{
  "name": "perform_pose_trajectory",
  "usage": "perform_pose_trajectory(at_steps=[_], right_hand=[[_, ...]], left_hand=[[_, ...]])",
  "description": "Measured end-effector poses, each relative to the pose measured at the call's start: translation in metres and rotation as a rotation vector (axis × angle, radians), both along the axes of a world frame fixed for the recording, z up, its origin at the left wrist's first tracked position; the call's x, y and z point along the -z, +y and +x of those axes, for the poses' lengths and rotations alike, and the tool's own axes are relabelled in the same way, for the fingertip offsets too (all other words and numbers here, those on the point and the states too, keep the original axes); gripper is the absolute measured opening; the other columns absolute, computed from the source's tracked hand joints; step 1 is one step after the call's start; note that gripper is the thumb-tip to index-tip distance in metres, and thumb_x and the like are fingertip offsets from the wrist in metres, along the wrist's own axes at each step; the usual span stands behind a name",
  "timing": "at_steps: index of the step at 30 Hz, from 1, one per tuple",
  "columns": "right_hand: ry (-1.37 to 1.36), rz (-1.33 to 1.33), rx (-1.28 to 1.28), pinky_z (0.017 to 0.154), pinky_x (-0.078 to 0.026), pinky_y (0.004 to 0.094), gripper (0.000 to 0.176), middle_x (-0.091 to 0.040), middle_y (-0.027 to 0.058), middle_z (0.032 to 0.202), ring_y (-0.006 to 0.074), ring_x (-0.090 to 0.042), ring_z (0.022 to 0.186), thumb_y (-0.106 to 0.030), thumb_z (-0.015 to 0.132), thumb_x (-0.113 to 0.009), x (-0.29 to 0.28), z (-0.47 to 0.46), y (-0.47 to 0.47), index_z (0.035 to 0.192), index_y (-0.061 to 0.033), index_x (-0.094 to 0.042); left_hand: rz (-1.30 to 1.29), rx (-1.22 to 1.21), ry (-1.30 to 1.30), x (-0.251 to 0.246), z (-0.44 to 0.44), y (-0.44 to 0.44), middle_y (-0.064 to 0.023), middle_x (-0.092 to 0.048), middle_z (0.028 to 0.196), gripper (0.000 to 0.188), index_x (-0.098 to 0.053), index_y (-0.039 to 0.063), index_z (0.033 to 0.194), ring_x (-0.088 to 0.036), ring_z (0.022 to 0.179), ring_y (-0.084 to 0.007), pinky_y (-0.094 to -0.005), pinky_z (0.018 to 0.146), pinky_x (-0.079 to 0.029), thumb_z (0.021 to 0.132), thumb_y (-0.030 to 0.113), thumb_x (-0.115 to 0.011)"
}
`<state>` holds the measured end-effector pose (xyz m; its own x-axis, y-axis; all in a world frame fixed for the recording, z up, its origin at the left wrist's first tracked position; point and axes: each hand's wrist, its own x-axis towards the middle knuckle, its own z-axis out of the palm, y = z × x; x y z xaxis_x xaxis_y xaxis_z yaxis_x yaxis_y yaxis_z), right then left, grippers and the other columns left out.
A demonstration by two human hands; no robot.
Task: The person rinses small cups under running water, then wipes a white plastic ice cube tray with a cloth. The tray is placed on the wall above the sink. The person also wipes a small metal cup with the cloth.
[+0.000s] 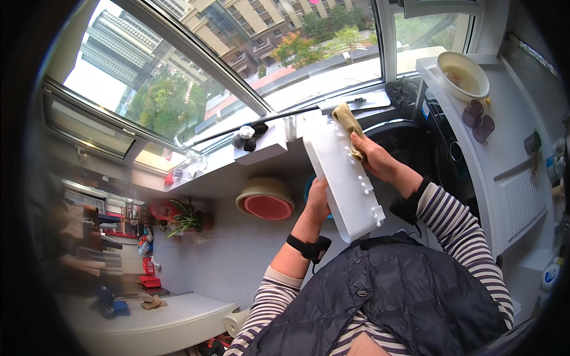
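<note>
In front of my body I hold a long white plastic bin [345, 187], tilted, with small white knobs along one side. My left hand [317, 200] grips its left wall; some of the fingers are hidden behind it. My right hand [378, 155] holds a folded tan cloth [345, 118] against the knobbed side, near the bin's far end. Black bands circle both my wrists. Below the bin, part of a blue basin [308, 189] shows beside my left hand.
A beige basin with a pink one inside [267, 207] stands by the wall. To the right is a black washing machine [401, 138] beside a white washboard counter [494, 178], bearing a cream basin of liquid [465, 80] and purple cups [483, 129]. A black pole [249, 124] spans the windowsill.
</note>
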<state>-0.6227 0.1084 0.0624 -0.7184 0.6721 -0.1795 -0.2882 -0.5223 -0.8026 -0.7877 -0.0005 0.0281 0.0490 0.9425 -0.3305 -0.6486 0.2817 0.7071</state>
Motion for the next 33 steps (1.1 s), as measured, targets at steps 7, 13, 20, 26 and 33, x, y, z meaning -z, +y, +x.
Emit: perform_pose_trajectory(at_steps=[7, 13, 20, 26, 33], right_hand=[[-0.014, -0.030, -0.154, 0.099, -0.042, 0.0290, 0.051, -0.059, 0.0064, 0.125, 0.0147, -0.057, 0.114, -0.034, 0.103, -0.048, 0.010, 0.004, -0.030, 0.142, -0.0016, -0.042], [-0.004, 0.009, -0.294, 0.102, -0.041, 0.0319, 0.047, -0.058, 0.0069, 0.129, 0.0165, -0.055, 0.117, -0.026, 0.102, -0.050, 0.018, 0.023, -0.049, 0.141, -0.0005, -0.044], [-0.098, 0.126, -0.152, 0.094, -0.044, 0.0303, 0.040, -0.063, 0.0077, 0.111, 0.0157, -0.058, 0.104, -0.021, 0.098, -0.054, -0.005, 0.065, -0.047, 0.130, 0.0028, -0.054], [-0.459, 1.229, 0.354, 0.104, -0.041, 0.0410, 0.053, -0.040, 0.0267, 0.144, 0.0411, -0.049, 0.125, -0.020, 0.090, -0.066, -0.006, 0.015, -0.060, 0.132, 0.0065, -0.046], [-0.629, 0.879, 0.546, 0.087, -0.051, 0.0356, 0.033, -0.066, 0.0253, 0.104, 0.0367, -0.066, 0.101, 0.006, 0.085, -0.056, 0.012, 0.032, -0.026, 0.118, 0.0044, -0.059]], left_hand=[[0.269, -0.263, 0.003, 0.009, -0.020, 0.009, -0.0113, -0.066, 0.110, 0.030, -0.056, -0.002, 0.122, -0.067, 0.097, -0.0227, -0.0342, 0.082, -0.056, 0.098, 0.014, -0.051], [0.235, -0.315, 0.522, 0.028, -0.066, 0.007, -0.0123, -0.064, 0.116, 0.034, -0.053, -0.004, 0.127, -0.066, 0.101, -0.0231, -0.0339, 0.086, -0.054, 0.100, 0.016, -0.051], [-0.063, -0.916, 0.141, 0.029, -0.081, 0.009, -0.0174, -0.053, 0.133, 0.040, -0.041, -0.004, 0.138, -0.058, 0.116, -0.0311, -0.0427, 0.096, -0.051, 0.102, 0.012, -0.045], [0.082, -0.803, 0.278, 0.017, -0.024, 0.012, -0.0140, -0.051, 0.135, 0.046, -0.033, 0.001, 0.144, -0.057, 0.117, -0.0275, -0.0374, 0.099, -0.047, 0.100, 0.008, -0.046], [0.093, -0.364, 0.421, -0.017, 0.000, -0.006, -0.0130, -0.047, 0.135, 0.052, -0.028, 0.005, 0.139, -0.054, 0.118, -0.0237, -0.0370, 0.082, -0.056, 0.100, 0.026, -0.055]])
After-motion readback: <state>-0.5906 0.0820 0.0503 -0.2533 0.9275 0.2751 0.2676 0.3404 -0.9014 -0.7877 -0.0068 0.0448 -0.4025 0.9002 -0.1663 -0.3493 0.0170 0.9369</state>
